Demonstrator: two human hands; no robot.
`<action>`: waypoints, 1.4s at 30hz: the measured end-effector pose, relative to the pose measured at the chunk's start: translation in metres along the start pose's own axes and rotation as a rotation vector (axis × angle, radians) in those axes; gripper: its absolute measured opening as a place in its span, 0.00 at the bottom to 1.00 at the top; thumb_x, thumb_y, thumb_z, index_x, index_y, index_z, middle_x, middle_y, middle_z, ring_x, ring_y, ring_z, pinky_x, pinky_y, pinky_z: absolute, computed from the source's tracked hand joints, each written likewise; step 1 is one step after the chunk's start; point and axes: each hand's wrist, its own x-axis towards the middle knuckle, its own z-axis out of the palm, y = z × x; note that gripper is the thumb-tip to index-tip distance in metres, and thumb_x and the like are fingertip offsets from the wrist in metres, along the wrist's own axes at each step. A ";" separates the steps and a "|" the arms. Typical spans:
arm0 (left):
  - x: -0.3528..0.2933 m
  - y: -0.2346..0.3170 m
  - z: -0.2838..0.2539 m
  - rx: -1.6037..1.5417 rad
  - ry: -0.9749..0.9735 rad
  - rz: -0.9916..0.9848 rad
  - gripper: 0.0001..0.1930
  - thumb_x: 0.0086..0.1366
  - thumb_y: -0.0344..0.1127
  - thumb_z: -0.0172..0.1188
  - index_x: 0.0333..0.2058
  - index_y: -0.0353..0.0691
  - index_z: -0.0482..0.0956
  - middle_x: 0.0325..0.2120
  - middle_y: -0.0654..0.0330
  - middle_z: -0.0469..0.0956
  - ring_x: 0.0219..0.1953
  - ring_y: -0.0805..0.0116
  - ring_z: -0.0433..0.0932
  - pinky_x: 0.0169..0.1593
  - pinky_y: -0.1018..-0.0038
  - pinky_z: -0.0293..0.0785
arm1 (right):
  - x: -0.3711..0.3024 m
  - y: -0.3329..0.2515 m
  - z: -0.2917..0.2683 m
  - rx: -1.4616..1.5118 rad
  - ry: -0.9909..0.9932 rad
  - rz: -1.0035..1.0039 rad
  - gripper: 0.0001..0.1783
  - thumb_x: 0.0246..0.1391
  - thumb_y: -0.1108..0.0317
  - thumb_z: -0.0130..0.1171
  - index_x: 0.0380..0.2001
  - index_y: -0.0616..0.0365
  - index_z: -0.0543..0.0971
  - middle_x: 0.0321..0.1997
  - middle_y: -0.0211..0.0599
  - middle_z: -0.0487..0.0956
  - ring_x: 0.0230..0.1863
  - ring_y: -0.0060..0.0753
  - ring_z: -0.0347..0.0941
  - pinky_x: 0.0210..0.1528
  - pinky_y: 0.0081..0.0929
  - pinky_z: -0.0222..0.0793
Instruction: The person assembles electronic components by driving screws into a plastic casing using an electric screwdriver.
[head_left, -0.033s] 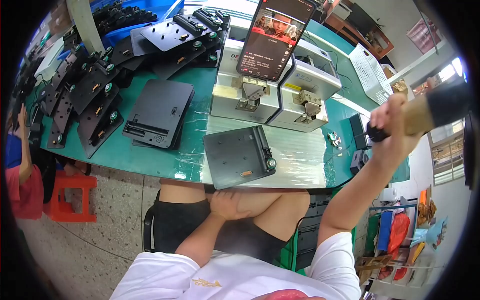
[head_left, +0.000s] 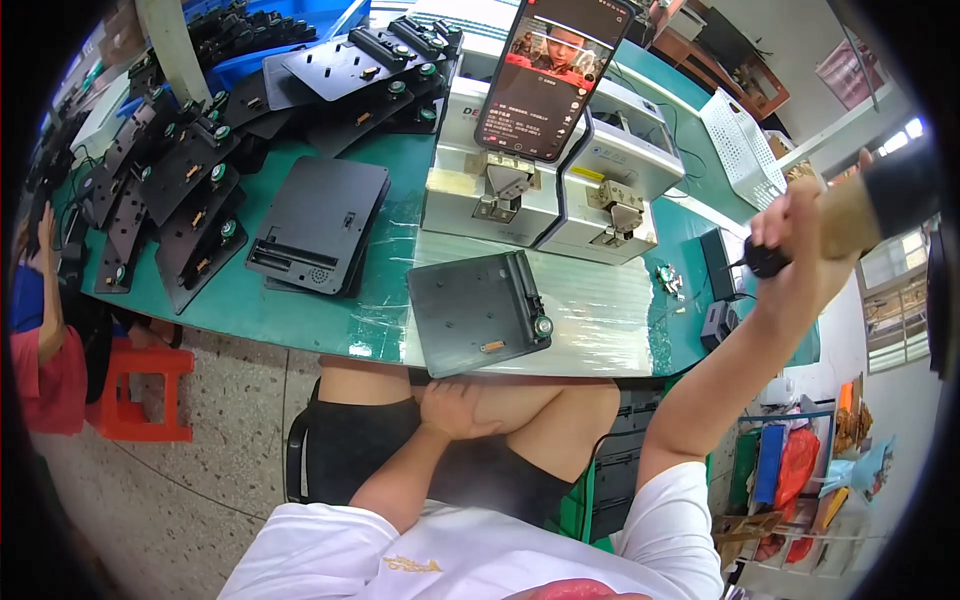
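Note:
My left hand (head_left: 462,408) lies flat on my thigh below the table edge, open and holding nothing. Raised at the upper right, my right hand (head_left: 792,232) is closed round a black and tan electric screwdriver (head_left: 845,222), its thin tip pointing left. Apart from both hands, a black plastic panel (head_left: 465,318) rests on the wrapped mat at the table's front edge. Along its right side run a long black part and a small round metal piece. Behind it stand two white screw feeders (head_left: 490,215), with a phone (head_left: 550,85) propped upright against them.
Stacked black housings (head_left: 320,225) lie left of the mat, with many more panels (head_left: 190,180) piled beyond. Small metal parts (head_left: 668,280) and a dark box (head_left: 718,262) sit at the right. A white basket (head_left: 740,150) stands farther back. Someone sits far left near a red stool (head_left: 150,395).
My right hand has shifted slightly to the right with the screwdriver, and its thin tip shows more plainly. My left hand and the panel have stayed put.

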 end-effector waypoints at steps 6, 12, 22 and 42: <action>0.002 0.004 0.000 -0.008 -0.034 0.011 0.43 0.42 0.74 0.61 0.46 0.43 0.81 0.39 0.55 0.82 0.41 0.59 0.81 0.49 0.59 0.71 | 0.016 0.033 0.013 0.091 0.006 -0.227 0.30 0.53 0.69 0.70 0.53 0.51 0.63 0.27 0.36 0.74 0.22 0.27 0.72 0.25 0.26 0.71; 0.003 0.002 0.006 -0.040 -0.105 -0.062 0.41 0.42 0.72 0.61 0.46 0.44 0.81 0.39 0.54 0.81 0.42 0.58 0.80 0.50 0.59 0.71 | 0.002 0.061 0.021 0.134 0.141 -0.314 0.35 0.53 0.69 0.70 0.57 0.52 0.59 0.30 0.41 0.78 0.24 0.30 0.76 0.29 0.29 0.78; 0.005 0.007 -0.001 -0.042 -0.055 -0.011 0.43 0.43 0.70 0.62 0.50 0.41 0.80 0.42 0.53 0.81 0.44 0.56 0.80 0.51 0.58 0.70 | 0.000 0.094 0.016 0.426 -0.161 -0.245 0.21 0.63 0.65 0.59 0.53 0.57 0.63 0.30 0.44 0.77 0.22 0.31 0.73 0.25 0.29 0.73; 0.010 0.009 -0.007 -0.011 0.057 0.044 0.41 0.45 0.72 0.61 0.47 0.41 0.80 0.38 0.51 0.82 0.37 0.57 0.81 0.44 0.56 0.71 | -0.002 0.101 0.018 0.253 0.086 -0.296 0.33 0.54 0.79 0.66 0.52 0.52 0.55 0.24 0.40 0.77 0.17 0.27 0.72 0.23 0.28 0.74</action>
